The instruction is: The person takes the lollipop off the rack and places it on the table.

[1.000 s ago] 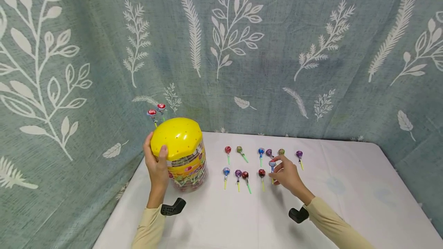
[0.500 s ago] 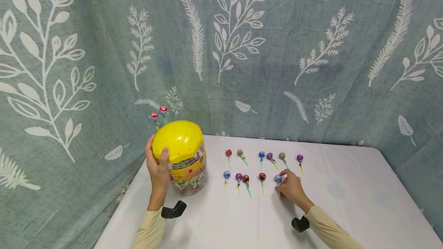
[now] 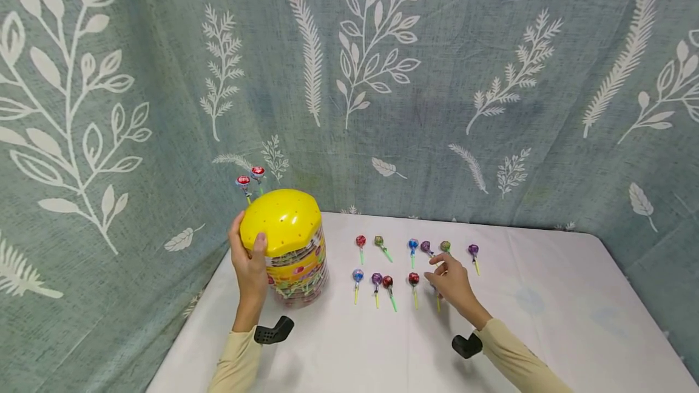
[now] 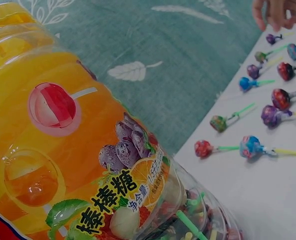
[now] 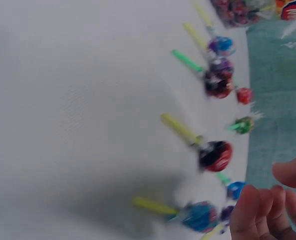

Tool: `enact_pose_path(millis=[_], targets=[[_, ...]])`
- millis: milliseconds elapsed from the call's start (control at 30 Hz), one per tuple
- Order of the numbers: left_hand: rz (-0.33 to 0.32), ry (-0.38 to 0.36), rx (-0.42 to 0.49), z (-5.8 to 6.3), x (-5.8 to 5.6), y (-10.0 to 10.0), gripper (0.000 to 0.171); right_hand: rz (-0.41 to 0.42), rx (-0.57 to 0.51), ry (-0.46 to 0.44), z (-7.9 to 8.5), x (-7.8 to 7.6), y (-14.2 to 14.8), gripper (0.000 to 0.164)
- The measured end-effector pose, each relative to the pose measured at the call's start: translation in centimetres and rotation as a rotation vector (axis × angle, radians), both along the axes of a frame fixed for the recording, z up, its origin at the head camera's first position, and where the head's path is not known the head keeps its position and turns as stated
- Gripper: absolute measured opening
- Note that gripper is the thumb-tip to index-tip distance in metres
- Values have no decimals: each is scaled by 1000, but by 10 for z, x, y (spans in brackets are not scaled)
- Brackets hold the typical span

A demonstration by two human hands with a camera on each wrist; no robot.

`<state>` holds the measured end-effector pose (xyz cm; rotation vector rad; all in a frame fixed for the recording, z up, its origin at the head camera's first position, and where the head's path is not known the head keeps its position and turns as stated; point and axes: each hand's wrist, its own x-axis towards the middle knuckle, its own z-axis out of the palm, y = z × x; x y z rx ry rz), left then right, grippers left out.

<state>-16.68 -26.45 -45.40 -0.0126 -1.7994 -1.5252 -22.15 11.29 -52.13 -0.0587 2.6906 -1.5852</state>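
My left hand grips the upper side of a large clear lollipop jar with a yellow lid, thumb at the lid's near edge. Lollipops show through the jar wall in the left wrist view. Over the table, my right hand hovers with loosely bent fingers and holds nothing. Just below it lies a blue-wrapped lollipop; in the head view the hand hides its head, leaving the yellow stick visible. A dark red lollipop lies left of the right hand.
Several lollipops lie in two loose rows on the white table, among them a purple one at the far right and a blue one near the jar. Two red-topped lollipops stick up behind the jar. A patterned curtain borders the table.
My right hand set the blue lollipop down at the right end of the front row, let go, and rose slightly to the left. My left hand stays on the jar.
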Motion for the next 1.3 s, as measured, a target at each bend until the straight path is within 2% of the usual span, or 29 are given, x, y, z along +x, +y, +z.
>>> enact_pose_path(millis=[167,300,433,500,633,733,833,967,1033,1200,1300], targets=[[-9,1,6,2,1,2,58,59,-110,46,23,-2,-15,24],[-10,-7,6,11,6,7,59,124,-162,89,46,-4,-29,19],[0,5,-2,21,13,12,59,197,-178,130,74,-6,-46,17],[1,9,-7,24,15,13,59,235,-195,133,96,-4,-54,18],[-5,11,1,16,9,8,59,310,-223,170,140,4,-71,19],[-10,20,8,6,2,4,59,352,-228,222,161,6,-84,18],[-12,36,16,1,-2,3,59,381,-241,258,168,1,-97,18],[-17,39,15,2,-2,5,60,405,-251,294,168,-13,-117,20],[-20,34,7,7,1,8,60,409,-251,312,170,-19,-125,18],[-24,39,1,24,11,16,60,417,-276,322,187,-26,-147,14],[-15,32,9,26,14,16,60,413,-274,300,198,-29,-160,15]])
